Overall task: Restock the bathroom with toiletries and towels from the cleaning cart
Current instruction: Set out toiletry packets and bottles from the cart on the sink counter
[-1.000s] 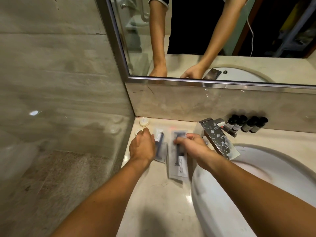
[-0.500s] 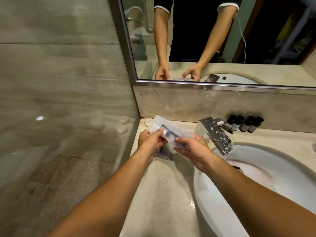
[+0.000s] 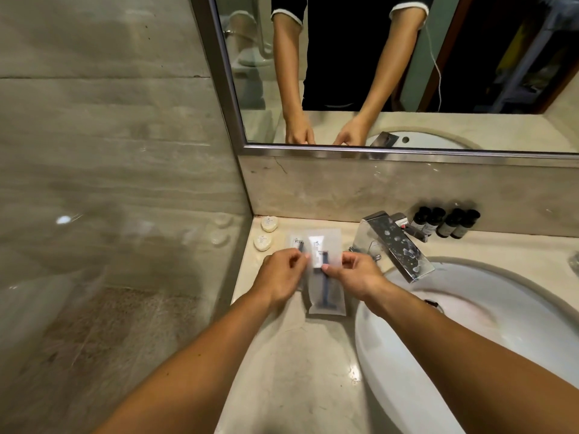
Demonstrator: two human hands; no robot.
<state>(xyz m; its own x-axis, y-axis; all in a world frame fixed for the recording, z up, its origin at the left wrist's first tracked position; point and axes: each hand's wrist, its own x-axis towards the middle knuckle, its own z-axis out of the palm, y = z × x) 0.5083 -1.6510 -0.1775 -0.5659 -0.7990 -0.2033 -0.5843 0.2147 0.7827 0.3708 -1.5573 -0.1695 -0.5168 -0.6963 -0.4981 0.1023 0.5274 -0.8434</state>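
A clear razor packet with a blue-handled razor inside lies on the marble counter left of the sink. My left hand pinches its left edge and my right hand pinches its right edge. A second clear packet with a dark item lies just left of it, partly under my left hand. Two round white soaps sit in the back left corner.
A chrome faucet juts over the white sink basin on the right. Several small dark bottles stand against the backsplash. A mirror hangs above; a glass panel bounds the counter on the left.
Half a second ago both hands held the razor packet lifted above the counter; now it lies flat beside the other packet, with both hands still on its edges.
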